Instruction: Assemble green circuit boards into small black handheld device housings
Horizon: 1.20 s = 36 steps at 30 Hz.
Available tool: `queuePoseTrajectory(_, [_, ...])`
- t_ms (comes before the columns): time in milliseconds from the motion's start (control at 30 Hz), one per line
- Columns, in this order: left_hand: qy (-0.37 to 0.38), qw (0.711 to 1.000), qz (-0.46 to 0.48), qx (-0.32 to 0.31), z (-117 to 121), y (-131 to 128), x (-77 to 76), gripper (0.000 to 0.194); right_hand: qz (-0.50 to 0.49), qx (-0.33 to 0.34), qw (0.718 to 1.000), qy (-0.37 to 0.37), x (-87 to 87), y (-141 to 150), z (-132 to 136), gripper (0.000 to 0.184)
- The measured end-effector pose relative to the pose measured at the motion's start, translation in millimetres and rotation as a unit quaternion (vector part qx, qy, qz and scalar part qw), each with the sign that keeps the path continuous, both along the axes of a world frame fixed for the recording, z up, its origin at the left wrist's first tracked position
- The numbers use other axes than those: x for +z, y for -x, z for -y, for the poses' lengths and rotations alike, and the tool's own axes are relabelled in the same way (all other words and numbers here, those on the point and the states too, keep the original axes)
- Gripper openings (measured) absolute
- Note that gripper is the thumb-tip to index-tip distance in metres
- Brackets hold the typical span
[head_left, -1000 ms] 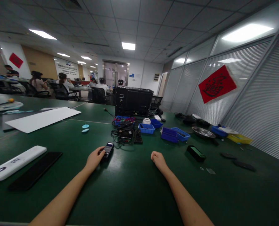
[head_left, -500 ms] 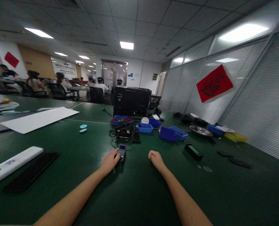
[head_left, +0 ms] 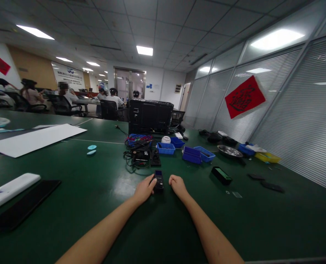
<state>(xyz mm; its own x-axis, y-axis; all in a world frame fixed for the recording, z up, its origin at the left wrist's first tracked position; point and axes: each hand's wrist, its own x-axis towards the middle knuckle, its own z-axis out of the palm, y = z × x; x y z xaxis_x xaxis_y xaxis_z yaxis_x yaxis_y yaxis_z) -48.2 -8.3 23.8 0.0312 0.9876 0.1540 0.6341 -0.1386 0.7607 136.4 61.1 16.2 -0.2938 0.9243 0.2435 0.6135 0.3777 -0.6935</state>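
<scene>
My left hand (head_left: 145,189) is closed around the left side of a small black handheld meter (head_left: 159,181), thumb on its front. The device has a small dark screen at its far end and stands just above or on the green table; I cannot tell which. Just right of it, my right hand (head_left: 178,186) is curled into a fist near the tabletop, with nothing showing between the fingers. Beyond the hands sit a black power supply-like box (head_left: 141,155) with cables and a blue bin (head_left: 166,148).
A large black monitor-like casing (head_left: 151,116) stands behind the bins. To the right lie a black-and-green box (head_left: 221,175), a metal bowl (head_left: 229,151) and a yellow tray (head_left: 267,157). On the left are a white panel (head_left: 39,140), a long white case (head_left: 11,190) and a black strip (head_left: 25,203).
My left hand has carried the handheld meter to the right, nearer my right fist. The view has turned slightly right. My right hand stays closed.
</scene>
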Motion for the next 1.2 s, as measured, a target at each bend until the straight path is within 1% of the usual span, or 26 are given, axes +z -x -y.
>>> queuePoseTrajectory(67, [0.021, 0.999, 0.018, -0.031, -4, -8, -1.7, 0.048, 0.014, -0.026, 1.0, -0.01, 0.8, 1, 1, 0.021])
queuePoseTrajectory(100, [0.021, 0.999, 0.014, -0.036, -6, -13, -2.9, 0.047, 0.022, -0.044, 0.999, -0.015, 1.8, 1, 2, 0.021])
queuePoseTrajectory(233, [-0.004, 0.998, -0.058, -0.03, -13, -28, -6.4, 0.05, 0.049, -0.12, 0.991, -0.021, 10.8, -4, 3, 0.024])
queuePoseTrajectory(333, [-0.02, 0.992, -0.112, -0.049, -13, -38, -6.6, 0.054, 0.07, -0.143, 0.987, 0.011, 19.7, -5, 6, 0.029])
queuePoseTrajectory(400, [-0.046, 0.988, -0.137, -0.063, -11, -45, -6.1, 0.056, 0.109, -0.136, 0.984, 0.033, 23.7, -3, 8, 0.042])
queuePoseTrajectory(467, [-0.071, 0.983, -0.155, -0.074, -9, -49, -5.6, 0.053, 0.163, -0.134, 0.976, 0.051, 25.8, -2, 10, 0.06])
queuePoseTrajectory(500, [-0.077, 0.98, -0.164, -0.08, -8, -51, -5.4, 0.051, 0.185, -0.137, 0.971, 0.06, 26.6, -3, 10, 0.064])
queuePoseTrajectory(533, [-0.079, 0.978, -0.172, -0.083, -8, -52, -5.4, 0.048, 0.201, -0.142, 0.967, 0.07, 27.4, -6, 9, 0.064])
queuePoseTrajectory(600, [-0.078, 0.977, -0.18, -0.087, -8, -52, -5.6, 0.043, 0.218, -0.159, 0.959, 0.09, 30.0, -15, 5, 0.051])
queuePoseTrajectory(667, [-0.071, 0.979, -0.17, -0.083, -8, -50, -6.0, 0.04, 0.227, -0.194, 0.948, 0.108, 33.8, -30, -1, 0.038])
queuePoseTrajectory(700, [-0.067, 0.982, -0.159, -0.078, -8, -49, -6.1, 0.039, 0.231, -0.221, 0.94, 0.117, 36.0, -39, -4, 0.036])
queuePoseTrajectory(800, [-0.052, 0.989, -0.123, -0.064, -9, -45, -5.8, 0.039, 0.233, -0.29, 0.919, 0.131, 41.4, -61, -11, 0.039])
queuePoseTrajectory(867, [-0.042, 0.992, -0.105, -0.059, -10, -44, -5.2, 0.039, 0.236, -0.308, 0.911, 0.139, 43.4, -69, -13, 0.04])
queuePoseTrajectory(967, [-0.023, 0.995, -0.081, -0.052, -11, -43, -5.3, 0.039, 0.238, -0.305, 0.91, 0.147, 44.1, -73, -14, 0.04])
queuePoseTrajectory(1067, [-0.014, 0.997, -0.057, -0.045, -12, -43, -7.8, 0.04, 0.216, -0.308, 0.915, 0.149, 45.6, -76, -14, 0.04])
queuePoseTrajectory(1133, [-0.019, 0.998, -0.047, -0.041, -13, -43, -10.3, 0.039, 0.183, -0.329, 0.916, 0.14, 49.0, -81, -13, 0.04])
queuePoseTrajectory(1200, [-0.026, 0.998, -0.041, -0.041, -14, -42, -12.1, 0.038, 0.127, -0.366, 0.916, 0.102, 54.7, -86, -9, 0.044])
